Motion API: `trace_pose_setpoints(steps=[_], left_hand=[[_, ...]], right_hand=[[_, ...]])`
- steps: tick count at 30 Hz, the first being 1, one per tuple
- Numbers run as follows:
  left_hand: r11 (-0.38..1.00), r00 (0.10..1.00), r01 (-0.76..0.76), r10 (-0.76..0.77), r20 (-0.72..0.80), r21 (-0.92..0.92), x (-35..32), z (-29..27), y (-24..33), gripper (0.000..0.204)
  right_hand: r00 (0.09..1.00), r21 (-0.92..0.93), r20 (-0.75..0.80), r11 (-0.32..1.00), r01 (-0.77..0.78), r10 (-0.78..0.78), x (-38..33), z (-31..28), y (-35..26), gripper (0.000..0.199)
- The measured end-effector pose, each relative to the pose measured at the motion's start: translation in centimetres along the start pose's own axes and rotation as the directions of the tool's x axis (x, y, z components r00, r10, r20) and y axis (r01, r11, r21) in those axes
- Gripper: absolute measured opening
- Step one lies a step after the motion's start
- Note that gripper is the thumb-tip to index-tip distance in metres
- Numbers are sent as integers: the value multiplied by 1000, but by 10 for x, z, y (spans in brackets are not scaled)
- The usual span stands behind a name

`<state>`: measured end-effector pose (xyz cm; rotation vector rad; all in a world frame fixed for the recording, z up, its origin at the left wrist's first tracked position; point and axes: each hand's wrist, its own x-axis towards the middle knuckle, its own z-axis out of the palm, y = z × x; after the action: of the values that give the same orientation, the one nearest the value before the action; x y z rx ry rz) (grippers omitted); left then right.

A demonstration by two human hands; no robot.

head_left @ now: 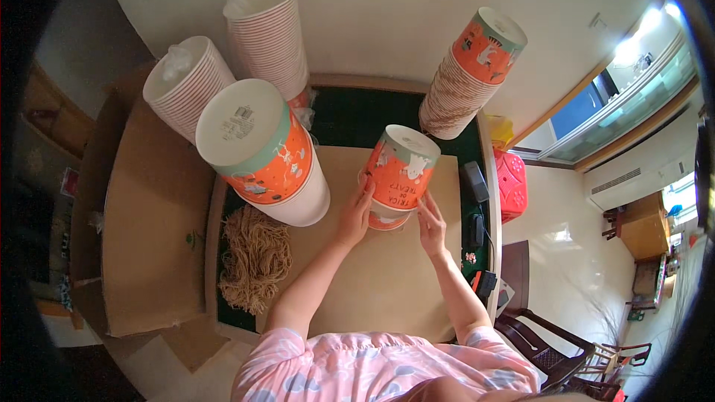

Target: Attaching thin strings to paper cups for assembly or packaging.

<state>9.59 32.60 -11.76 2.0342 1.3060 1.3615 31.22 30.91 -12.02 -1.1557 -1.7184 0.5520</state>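
Observation:
In front of me, over the middle of the table, an orange paper bucket point(398, 176) with a pale green band and cartoon figures stands upside down. My left hand point(358, 212) is closed round its left side and my right hand point(431, 223) grips its right side. Below its lower edge shows a white part and another orange strip, like a second bucket nested within. To the left of my hands, an inverted stack of similar buckets point(272, 167) has an orange outer bucket on top and white ones beneath. A bundle of brown twine point(253, 257) lies beside that stack.
Two tall stacks of white buckets point(188, 85) point(268, 37) in clear plastic stand at the back left. Another inverted stack point(463, 78) stands at the back right. A cardboard box point(153, 216) is on the left. Small dark devices point(475, 182) and a red stool point(509, 186) are on the right.

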Motion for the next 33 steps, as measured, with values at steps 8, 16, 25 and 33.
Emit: trace_pose_setpoints(steps=[8, 16, 25, 33], left_hand=[[998, 995, 69, -69, -67, 8, -16, 5, 13, 50], [957, 941, 270, -285, -183, -102, -58, 14, 25, 49], [920, 914, 391, -390, -114, -15, -121, 37, -15, 53], [777, 772, 629, -626, 110, 11, -102, 33, -6, 43]], right_hand=[[999, -170, -13, 984, -44, 42, -36, 3, -5, 31], [999, -166, -6, 985, 51, -52, -41, 7, -23, 25], [992, -234, 122, 970, 65, -37, -60, 22, -7, 17], [948, -401, 273, 915, -43, 165, -73, 22, 24, 14]])
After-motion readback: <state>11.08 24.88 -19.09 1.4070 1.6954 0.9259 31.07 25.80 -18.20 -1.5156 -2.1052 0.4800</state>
